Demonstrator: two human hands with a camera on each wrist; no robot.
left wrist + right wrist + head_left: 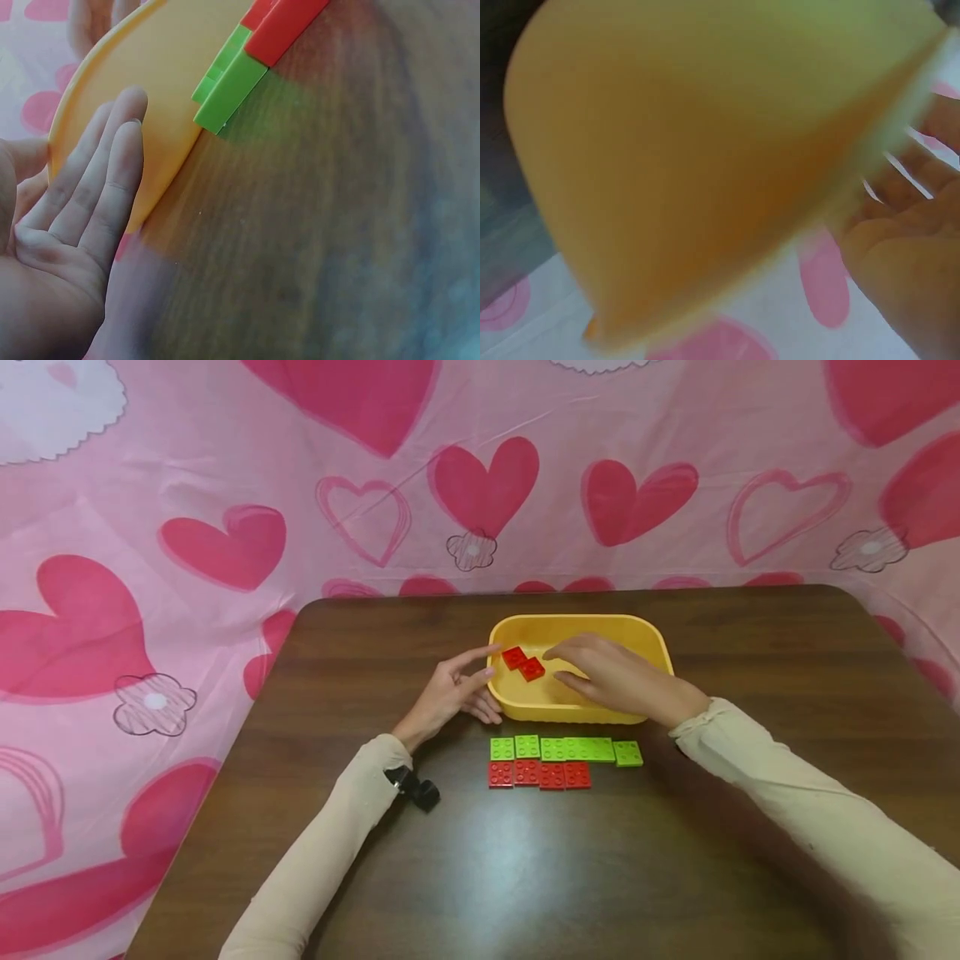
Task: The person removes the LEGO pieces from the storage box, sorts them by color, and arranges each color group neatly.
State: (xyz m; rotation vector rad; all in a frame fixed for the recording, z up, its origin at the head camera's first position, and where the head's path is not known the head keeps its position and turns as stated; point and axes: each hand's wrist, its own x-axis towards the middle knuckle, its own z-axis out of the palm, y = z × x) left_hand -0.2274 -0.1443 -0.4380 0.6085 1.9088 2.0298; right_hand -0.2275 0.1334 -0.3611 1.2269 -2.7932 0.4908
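A yellow plastic tub [585,628] stands on the table. Its left end is touched by my left hand [457,689], whose fingers lie nearly straight along the outer wall in the left wrist view. My right hand [607,672] reaches over the rim into the tub, thumb and fingers apart, with nothing visible between them. Just left of those fingertips lie two red toy building bricks [532,669] on the tub floor. In front of the tub runs a row of lime-green bricks [588,749], with a row of several red bricks [527,772] along its near side.
The dark wooden table [375,877] reaches toward me and to both sides. Behind it hangs a pink cloth [555,527] with hearts. A black strap-on device [420,792] sits on the left wrist.
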